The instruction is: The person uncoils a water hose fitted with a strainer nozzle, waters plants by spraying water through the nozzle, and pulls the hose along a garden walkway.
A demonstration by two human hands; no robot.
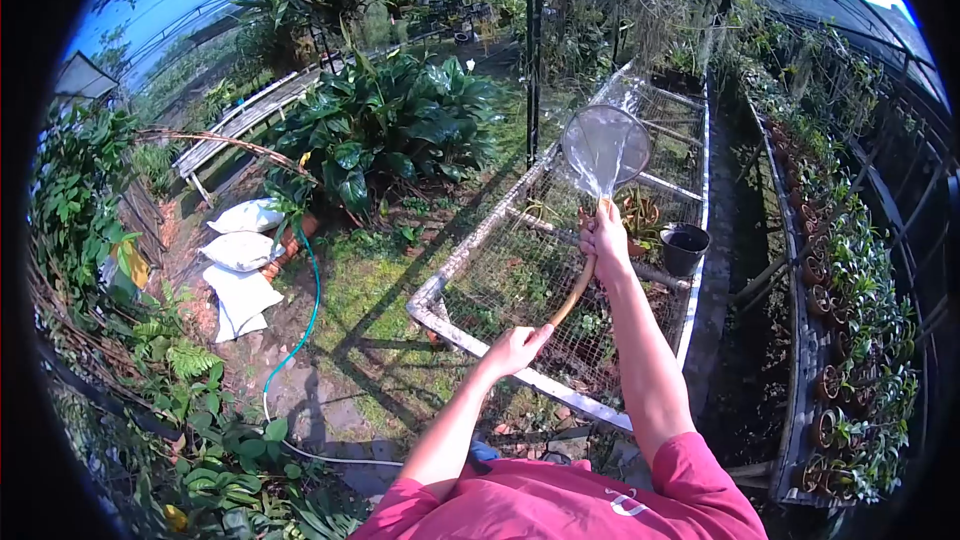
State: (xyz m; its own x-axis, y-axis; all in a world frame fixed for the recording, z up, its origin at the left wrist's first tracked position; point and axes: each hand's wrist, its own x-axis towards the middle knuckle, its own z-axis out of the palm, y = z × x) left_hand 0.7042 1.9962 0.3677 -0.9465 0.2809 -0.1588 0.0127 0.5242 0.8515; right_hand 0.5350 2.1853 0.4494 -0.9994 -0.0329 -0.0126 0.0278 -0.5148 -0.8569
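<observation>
Grasping tan hose [572, 302] in both hands, over mesh frame [580, 399]. Clenching right grip [607, 237] around far end; wrapping left grip [514, 350] around lower stretch, nearer pink shirt [540, 500]. Slanting long axis forward and rightward, spraying water [605, 152] beyond right grip.

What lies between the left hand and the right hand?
In the head view, a curved stretch of tan tube spans the gap from the left hand to the right hand.

Tan hose [574, 294]; pink shirt [540, 500], white print [627, 504]; black pot [684, 256]; white sacks [242, 252].
</observation>
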